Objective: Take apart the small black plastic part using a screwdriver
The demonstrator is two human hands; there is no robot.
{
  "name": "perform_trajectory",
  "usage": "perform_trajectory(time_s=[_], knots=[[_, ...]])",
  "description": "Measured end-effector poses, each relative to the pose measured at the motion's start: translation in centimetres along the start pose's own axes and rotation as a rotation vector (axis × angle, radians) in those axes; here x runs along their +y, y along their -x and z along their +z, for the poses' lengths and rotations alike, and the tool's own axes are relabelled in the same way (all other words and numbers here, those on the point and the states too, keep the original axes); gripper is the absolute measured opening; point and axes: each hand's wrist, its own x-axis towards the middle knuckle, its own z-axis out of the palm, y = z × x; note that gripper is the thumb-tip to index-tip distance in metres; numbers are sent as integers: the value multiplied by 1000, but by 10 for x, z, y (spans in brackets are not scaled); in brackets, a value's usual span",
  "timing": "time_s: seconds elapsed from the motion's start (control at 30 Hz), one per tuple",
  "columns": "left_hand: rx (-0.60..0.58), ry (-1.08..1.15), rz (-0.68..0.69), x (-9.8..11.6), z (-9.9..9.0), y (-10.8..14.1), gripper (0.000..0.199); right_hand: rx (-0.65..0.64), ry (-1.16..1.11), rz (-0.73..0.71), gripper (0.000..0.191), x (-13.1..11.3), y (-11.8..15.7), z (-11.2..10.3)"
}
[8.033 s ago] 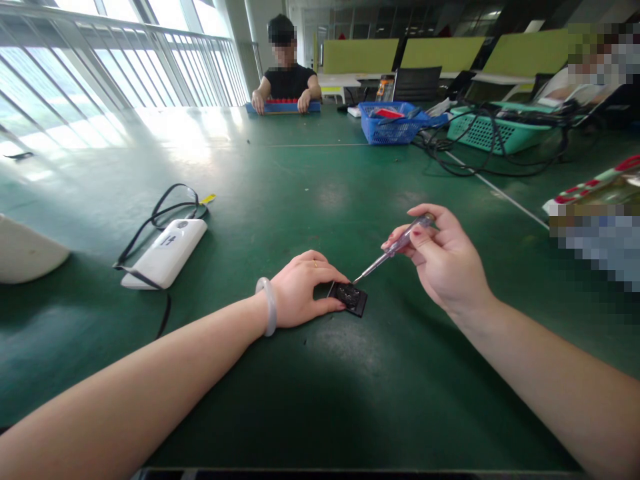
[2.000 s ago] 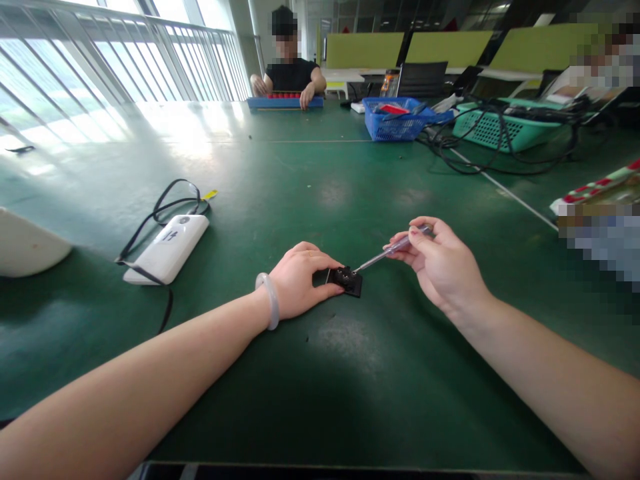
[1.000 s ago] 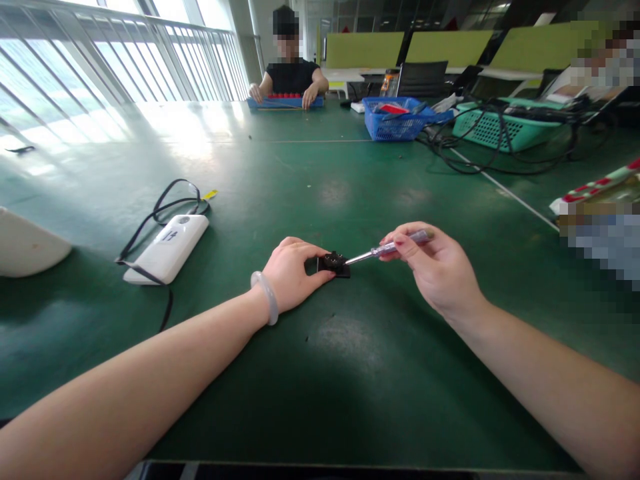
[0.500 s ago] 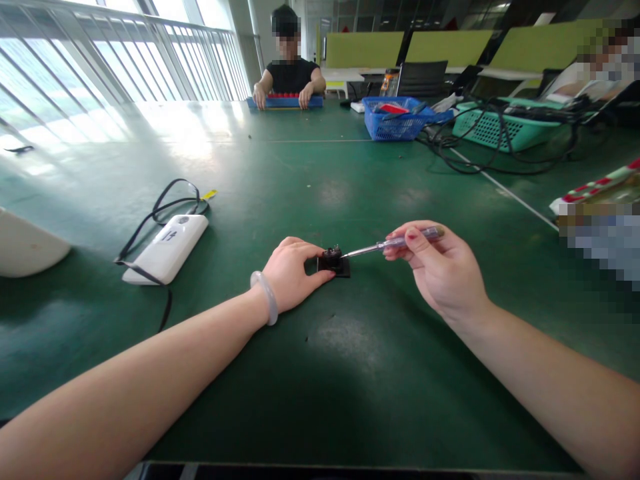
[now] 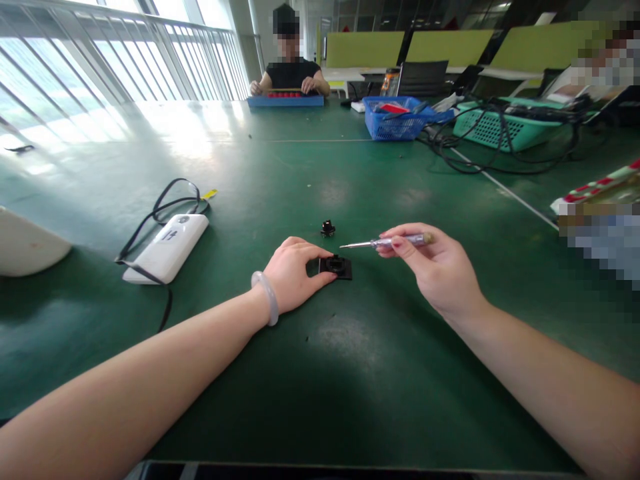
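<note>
On the green table (image 5: 380, 393), my left hand (image 5: 296, 272) grips a small flat black base (image 5: 343, 269) between thumb and fingers. The base has a raised socket-like part in its middle. My right hand (image 5: 434, 263) is closed round the clear handle of a screwdriver (image 5: 383, 242). Its metal shaft points left, and the tip is just above and behind the base, apart from it. A small black piece (image 5: 327, 229) with little prongs is separate from the base, a short way beyond it.
A white power bank (image 5: 173, 248) with a black cable lies at the left, near a white rounded object (image 5: 30, 243). Blue (image 5: 395, 123) and green (image 5: 505, 127) baskets with cables stand at the back right. Across the table a person handles a blue tray (image 5: 285, 101).
The small black piece has come off the base and is now beyond it. The screwdriver tip has moved up, away from the base. The person opposite has lifted their hands.
</note>
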Motion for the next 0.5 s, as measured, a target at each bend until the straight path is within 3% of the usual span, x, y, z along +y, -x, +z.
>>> perform_trajectory(time_s=[0.23, 0.5], knots=[[5, -14, 25, 0, 1, 0, 28, -163, 197, -213, 13, 3, 0, 1], [2, -19, 25, 2, 1, -1, 27, -202, 238, -203, 16, 14, -7, 5]])
